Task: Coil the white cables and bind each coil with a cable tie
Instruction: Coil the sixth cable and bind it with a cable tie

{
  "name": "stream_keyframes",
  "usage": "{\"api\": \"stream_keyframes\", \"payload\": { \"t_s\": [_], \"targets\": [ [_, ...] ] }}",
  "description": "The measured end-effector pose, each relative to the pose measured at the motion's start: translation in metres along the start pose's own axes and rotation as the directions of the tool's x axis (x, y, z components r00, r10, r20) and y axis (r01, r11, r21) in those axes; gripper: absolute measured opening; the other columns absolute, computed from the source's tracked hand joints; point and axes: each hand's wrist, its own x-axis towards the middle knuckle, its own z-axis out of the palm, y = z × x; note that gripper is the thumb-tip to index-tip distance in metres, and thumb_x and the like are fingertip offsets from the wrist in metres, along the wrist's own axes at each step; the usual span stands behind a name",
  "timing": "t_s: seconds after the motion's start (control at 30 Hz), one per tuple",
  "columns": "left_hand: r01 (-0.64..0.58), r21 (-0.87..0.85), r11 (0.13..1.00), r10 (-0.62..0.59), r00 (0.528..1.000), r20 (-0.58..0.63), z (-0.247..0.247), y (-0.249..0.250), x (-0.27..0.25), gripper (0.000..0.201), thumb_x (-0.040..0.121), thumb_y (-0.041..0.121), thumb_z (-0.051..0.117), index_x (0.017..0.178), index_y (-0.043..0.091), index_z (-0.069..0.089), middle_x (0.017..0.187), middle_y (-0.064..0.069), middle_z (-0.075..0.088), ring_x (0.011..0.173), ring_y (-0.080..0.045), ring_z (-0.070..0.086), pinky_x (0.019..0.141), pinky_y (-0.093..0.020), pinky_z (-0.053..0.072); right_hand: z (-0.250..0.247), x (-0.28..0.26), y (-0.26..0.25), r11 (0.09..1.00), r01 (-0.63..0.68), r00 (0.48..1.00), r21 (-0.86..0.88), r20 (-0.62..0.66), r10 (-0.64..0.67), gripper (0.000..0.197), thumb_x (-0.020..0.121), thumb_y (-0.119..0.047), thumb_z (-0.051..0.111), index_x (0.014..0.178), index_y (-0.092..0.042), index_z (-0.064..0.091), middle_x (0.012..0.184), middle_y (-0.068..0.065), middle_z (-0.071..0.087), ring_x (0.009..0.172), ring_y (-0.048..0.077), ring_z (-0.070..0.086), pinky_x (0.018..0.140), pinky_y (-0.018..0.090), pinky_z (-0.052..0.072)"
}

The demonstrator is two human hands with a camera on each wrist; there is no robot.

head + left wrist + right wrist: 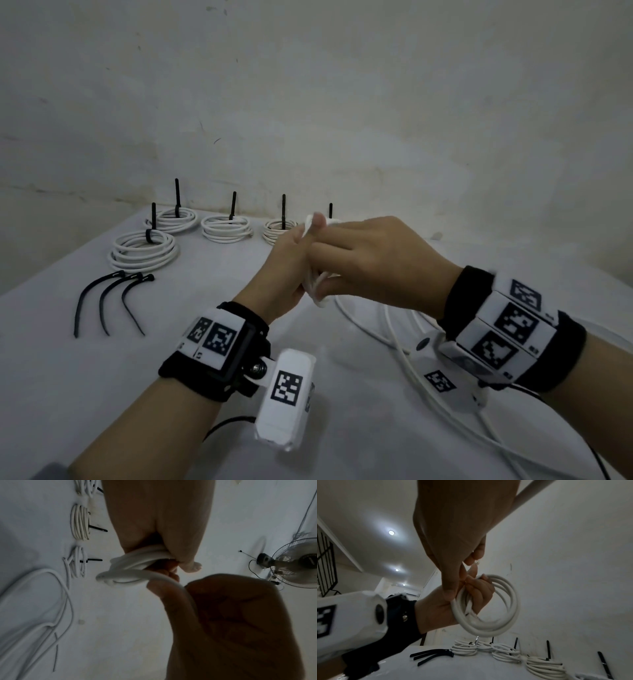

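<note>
We hold a partly wound coil of white cable up off the tabletop, between our two hands. Our left hand grips it, fingers curled through the loops and the thumb pressed over the top turn. Our right hand meets it from the other side, fingers curled over the coil; in the right wrist view its thumb and fingertips pinch the strands just beside the left fingers. The loose tail of cable drops from below our hands and trails across the tabletop under our right wrist.

Beyond our left hand and out to its left, bound coils lie flat in a loose row along the far edge of the tabletop, each cinched by a black cable tie whose tail stands upright. We count four clearly; a fifth tie tail shows just behind our thumb, its coil hidden by our hands. Nearer than the coils, left of our left wrist, three spare cable ties lie side by side, curved and close together. In the left wrist view a standing fan shows well beyond our right hand.
</note>
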Motion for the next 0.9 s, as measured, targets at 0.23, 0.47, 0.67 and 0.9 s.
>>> {"api": "stream_keyframes", "payload": {
  "t_s": [0.23, 0.47, 0.67, 0.9],
  "targets": [
    [0.222, -0.172, 0.960, -0.202, 0.972, 0.124, 0.003, 0.005, -0.001, 0.042, 0.089, 0.040, 0.046, 0.052, 0.020, 0.050, 0.043, 0.005, 0.030, 0.031, -0.003, 0.023, 0.030, -0.013, 0.018, -0.003, -0.008, 0.024, 0.923, -0.347, 0.936, 0.167, -0.007, 0.353, 0.040, 0.082, -0.050, 0.055, 0.070, -0.012, 0.055, 0.063, -0.007, 0.045, 0.051, 0.016, 0.040, 0.043, 0.028, 0.035],
    [0.272, -0.192, 0.943, -0.225, 0.946, 0.235, 0.001, 0.010, -0.007, 0.041, 0.077, 0.053, 0.046, 0.070, 0.013, 0.044, 0.040, 0.008, 0.025, 0.029, 0.000, 0.020, 0.034, -0.013, 0.012, 0.005, -0.029, 0.043, 0.905, -0.404, 0.915, 0.133, 0.054, 0.401, 0.035, 0.094, -0.038, 0.042, 0.092, -0.012, 0.067, 0.076, -0.006, 0.049, 0.060, 0.012, 0.043, 0.049, 0.031, 0.039],
    [0.269, -0.173, 0.948, -0.237, 0.954, 0.186, -0.003, 0.011, -0.007, 0.029, 0.077, 0.042, 0.051, 0.066, 0.016, 0.043, 0.039, 0.010, 0.023, 0.028, 0.000, 0.018, 0.035, -0.015, 0.011, -0.001, -0.040, 0.064, 0.870, -0.471, 0.872, -0.148, 0.071, 0.484, 0.019, 0.086, -0.021, 0.057, 0.090, -0.012, 0.074, 0.075, 0.007, 0.050, 0.065, 0.026, 0.048, 0.050, 0.029, 0.032],
    [0.263, -0.162, 0.951, -0.209, 0.935, 0.288, 0.003, 0.012, -0.013, 0.028, 0.081, 0.032, 0.053, 0.058, 0.016, 0.047, 0.039, 0.009, 0.024, 0.028, 0.001, 0.018, 0.032, -0.013, 0.011, 0.010, -0.032, 0.048, 0.620, -0.745, 0.666, 0.245, 0.234, 0.708, 0.015, 0.092, -0.015, 0.059, 0.085, -0.006, 0.067, 0.070, 0.005, 0.062, 0.064, 0.020, 0.059, 0.066, 0.026, 0.045]
  ]
}}
